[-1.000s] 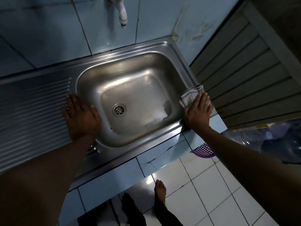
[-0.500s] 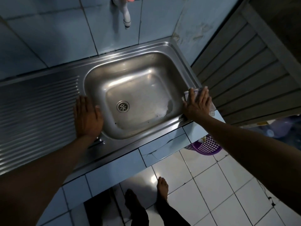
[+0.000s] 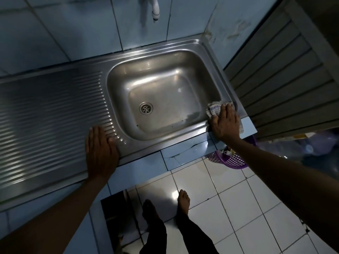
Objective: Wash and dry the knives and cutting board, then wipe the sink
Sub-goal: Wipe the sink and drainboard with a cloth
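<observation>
A stainless steel sink (image 3: 192,46) with a ribbed drainboard (image 3: 45,114) on its left fills the counter. Its basin holds only the drain (image 3: 145,108). My right hand (image 3: 224,121) lies flat, fingers straight, pressing a checked white cloth (image 3: 213,110) onto the sink's front right corner rim. My left hand (image 3: 100,153) rests flat on the front rim beside the drainboard ribs, holding nothing. No knives or cutting board are in view.
A white tap spout (image 3: 155,10) hangs from the blue tiled wall above the basin. A slatted door (image 3: 284,70) stands right of the sink. A purple basket (image 3: 233,158) sits on the white floor tiles below the counter's corner. My bare feet (image 3: 183,200) stand in front.
My right hand has slid the cloth along the right rim toward the front corner. My left hand stays flat on the front rim. The view has pulled back from the counter.
</observation>
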